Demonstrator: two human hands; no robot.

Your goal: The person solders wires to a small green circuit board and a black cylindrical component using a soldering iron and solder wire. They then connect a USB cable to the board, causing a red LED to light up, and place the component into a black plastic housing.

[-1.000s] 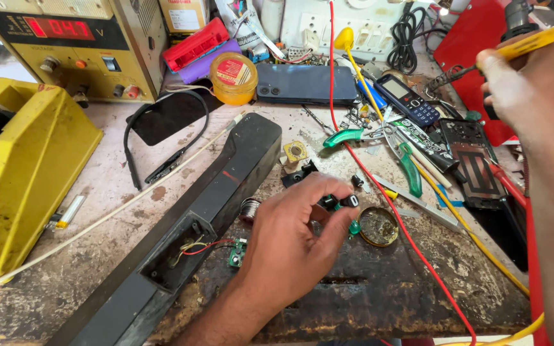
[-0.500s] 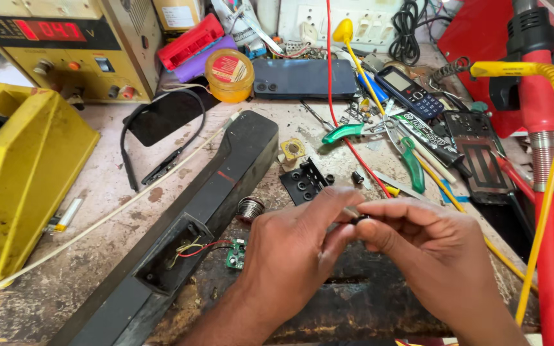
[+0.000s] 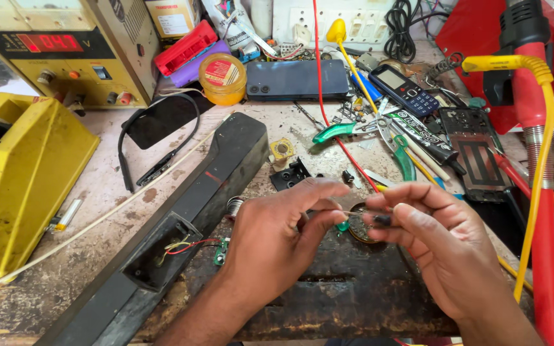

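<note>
Black, a tiny component [image 3: 383,220] is pinched between right hand [image 3: 440,253] fingertips above the cluttered workbench [image 3: 97,192], its thin lead gripped by the left hand [image 3: 277,240]; overbending could snap it.

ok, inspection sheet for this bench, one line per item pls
Surface: worn, stained workbench.
Job's things: thin wire pinched between both hands; long black casing open, small green board hanging on its wires.
Clutter: green-handled pliers, dark smartphone, keypad phone, yellow tub.
Grippers: left hand and right hand both pinch the wire.
Cables: red lead, yellow hose.
Surroundings: yellow power supply, wall sockets.
</note>
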